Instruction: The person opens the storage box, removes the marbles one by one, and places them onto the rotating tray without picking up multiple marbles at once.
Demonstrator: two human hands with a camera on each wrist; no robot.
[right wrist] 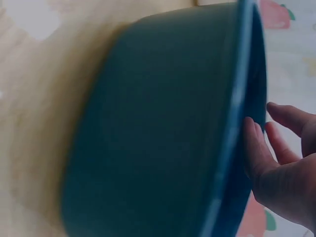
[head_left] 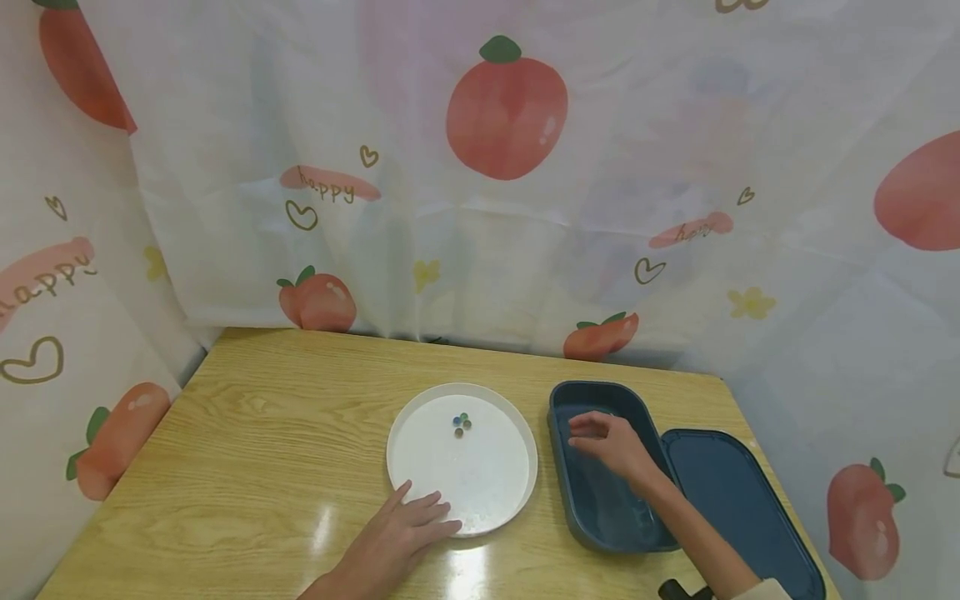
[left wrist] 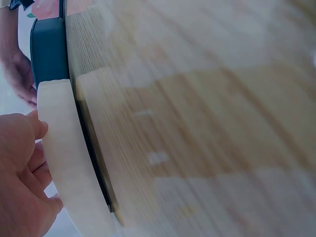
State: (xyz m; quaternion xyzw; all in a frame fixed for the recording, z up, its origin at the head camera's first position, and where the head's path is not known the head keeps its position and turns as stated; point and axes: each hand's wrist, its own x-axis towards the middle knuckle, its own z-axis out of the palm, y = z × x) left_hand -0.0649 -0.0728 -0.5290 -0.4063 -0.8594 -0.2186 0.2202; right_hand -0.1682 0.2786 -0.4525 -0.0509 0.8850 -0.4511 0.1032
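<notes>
I see the left hand [head_left: 401, 533] touching the tray [head_left: 480, 492] with fingers spread, marbles [head_left: 462, 424] lying beyond its fingertips. The right hand [head_left: 611, 443], fingers loosely bent and parted, hovers over the box [head_left: 603, 512]; the lid [head_left: 738, 492] lies to that hand's right.

Wood-grain table [head_left: 262, 433], round white tray [head_left: 491, 467], dark blue box [head_left: 618, 521], blue lid [head_left: 735, 492]
</notes>
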